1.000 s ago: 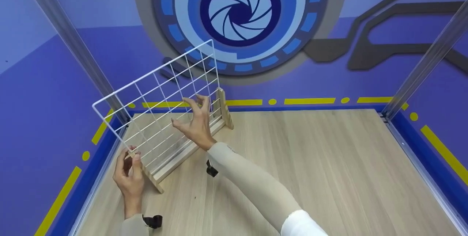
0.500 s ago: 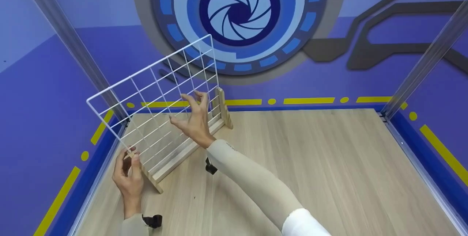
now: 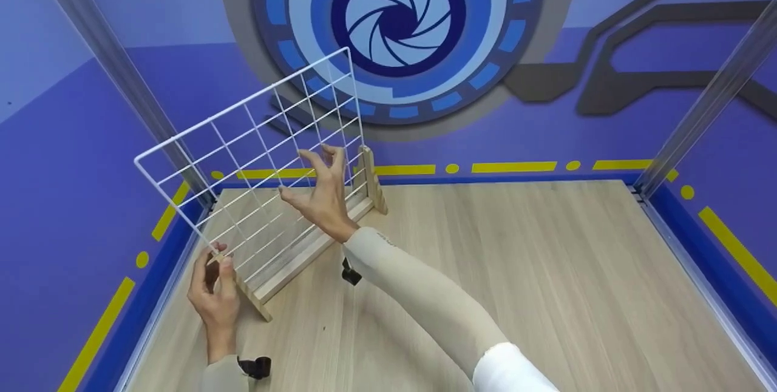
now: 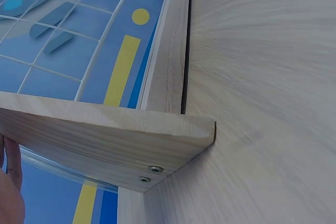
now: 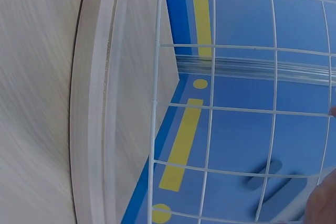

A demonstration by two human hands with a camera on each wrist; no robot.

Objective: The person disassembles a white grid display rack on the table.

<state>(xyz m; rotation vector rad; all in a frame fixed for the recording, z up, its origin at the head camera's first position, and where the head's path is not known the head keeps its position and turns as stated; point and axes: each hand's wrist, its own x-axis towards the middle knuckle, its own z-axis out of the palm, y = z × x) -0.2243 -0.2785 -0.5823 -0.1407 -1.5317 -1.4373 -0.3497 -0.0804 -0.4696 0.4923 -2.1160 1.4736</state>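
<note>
A white wire grid panel (image 3: pixel 243 104) stands tilted between the two end pieces of a wooden stand (image 3: pixel 303 261). My right hand (image 3: pixel 322 201) holds the panel near its middle, thumb and fingertips at the wires. Down at the near left, my left hand (image 3: pixel 212 295) grips the top of the near end piece (image 3: pixel 252 298), thumb on one side and fingers on the other. The panel's lower wire (image 5: pixel 155 87) shows above the base bar (image 5: pixel 89 103) in the right wrist view, with a gap between them. Two screw heads (image 4: pixel 155 169) show on the end piece.
The stand sits on a light wood tabletop (image 3: pixel 516 270) toward its left side. A blue wall (image 3: pixel 182 94) with yellow dashes rises behind, and metal corner posts (image 3: pixel 710 94) border the space. The far end piece (image 3: pixel 374 182) is close to the back edge.
The wire grid panel has risen step by step within the stand, its top edge now higher. My right hand has moved slightly up with it; the left hand and the stand have stayed put.
</note>
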